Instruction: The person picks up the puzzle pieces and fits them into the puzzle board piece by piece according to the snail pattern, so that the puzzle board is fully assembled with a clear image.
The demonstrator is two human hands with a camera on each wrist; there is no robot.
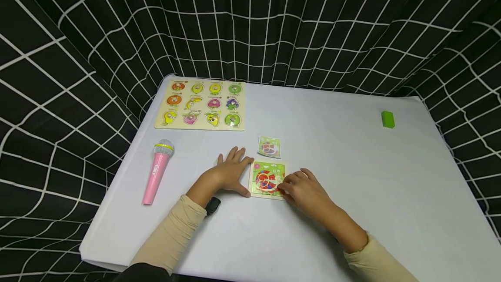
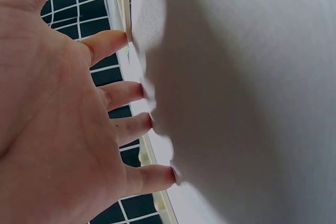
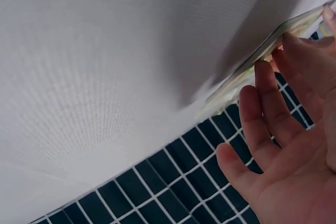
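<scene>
A small square jigsaw puzzle [image 1: 266,173] with a red and green picture lies on the table between the hands. Spread wide, my left hand [image 1: 231,175] touches its left edge with thumb and a finger; the left wrist view shows the fingertips of that hand [image 2: 63,103] down at the tabletop. At the puzzle's lower right, my right hand [image 1: 307,193] pinches a puzzle piece between thumb and bent finger, the piece mostly hidden. From the right wrist, the right hand [image 3: 294,124] has thumb and fingertips at the puzzle's edge [image 3: 252,61]. A matching picture card [image 1: 269,147] lies just behind.
A fruit peg puzzle board [image 1: 200,124] lies at the back left. A pink microphone [image 1: 156,173] rests left of the left hand. Far right is a green block [image 1: 388,119]. Black gridded curtain [image 1: 274,25] surrounds the white table [image 1: 352,151].
</scene>
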